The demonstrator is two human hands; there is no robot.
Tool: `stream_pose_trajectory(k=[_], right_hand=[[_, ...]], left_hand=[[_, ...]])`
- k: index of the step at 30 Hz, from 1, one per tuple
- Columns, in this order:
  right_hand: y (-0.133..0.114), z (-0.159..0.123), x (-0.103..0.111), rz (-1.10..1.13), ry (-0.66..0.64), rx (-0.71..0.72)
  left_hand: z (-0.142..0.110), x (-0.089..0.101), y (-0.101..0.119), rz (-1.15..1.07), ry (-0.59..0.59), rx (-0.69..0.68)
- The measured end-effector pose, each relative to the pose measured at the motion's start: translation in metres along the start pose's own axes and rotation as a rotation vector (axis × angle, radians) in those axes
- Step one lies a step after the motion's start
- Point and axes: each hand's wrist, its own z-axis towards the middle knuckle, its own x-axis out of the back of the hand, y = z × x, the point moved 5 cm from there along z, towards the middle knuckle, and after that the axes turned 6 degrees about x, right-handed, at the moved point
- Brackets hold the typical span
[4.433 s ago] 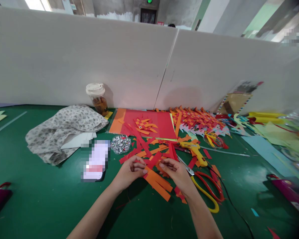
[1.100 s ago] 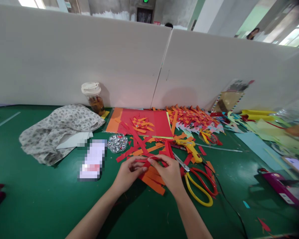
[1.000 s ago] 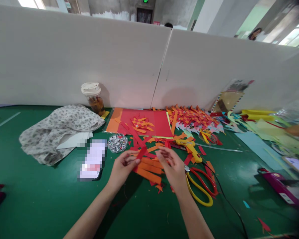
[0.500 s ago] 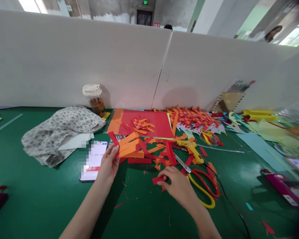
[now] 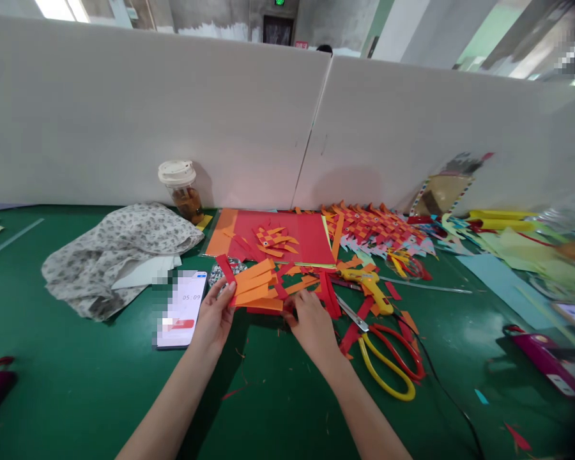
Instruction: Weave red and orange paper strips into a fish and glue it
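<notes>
My left hand [image 5: 219, 314] pinches a fan of orange paper strips [image 5: 253, 285] at its left end, with a red strip [image 5: 225, 268] standing up by the thumb. Close to the free right end of these strips, my right hand [image 5: 310, 319] has its fingers curled together; what they hold, if anything, is hidden. Around and beyond it lie loose red and orange paper scraps [image 5: 304, 283]. Scissors [image 5: 388, 358] with red and yellow handles rest right of my right hand, blades towards the scraps. A yellow glue gun [image 5: 371, 289] lies just behind them.
Behind the scraps, a woven paper fish [image 5: 274, 240] lies on red sheets [image 5: 311, 233], with more woven pieces [image 5: 374, 223] to the right. A phone [image 5: 184, 313], a patterned cloth [image 5: 119, 255] and a lidded cup [image 5: 182, 188] stand left. A black cord [image 5: 441, 383] runs right.
My right hand has moved forward and left to the end of the orange strips; the small red piece it held no longer shows. My left hand has shifted slightly right with the strips.
</notes>
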Motion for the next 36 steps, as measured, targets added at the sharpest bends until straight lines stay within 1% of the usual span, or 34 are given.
stream_pose_trajectory(k=[5,10,16,26,29,33,36], right_hand=[[0.010,0.000,0.001,-0.016,-0.007,-0.010],[0.010,-0.002,-0.001,-0.028,-0.023,0.018],[0.014,-0.003,-0.001,-0.069,-0.024,-0.006],[0.017,-0.009,-0.001,0.005,0.046,-0.036],[0.022,-0.010,0.005,0.069,0.099,-0.070],[0.034,-0.014,0.021,0.160,0.209,-0.140],[0.029,-0.021,0.031,0.229,0.227,-0.115]], left_hand=[[-0.002,-0.001,-0.001,0.000,-0.010,0.015],[-0.002,-0.002,-0.003,0.005,-0.019,0.025],[-0.002,-0.001,-0.003,0.013,-0.023,0.027],[-0.003,-0.002,-0.003,0.012,-0.020,0.031],[-0.004,-0.003,-0.002,0.013,-0.012,0.033],[-0.005,-0.004,-0.002,0.012,-0.010,0.040],[-0.005,-0.004,-0.002,0.006,-0.013,0.045]])
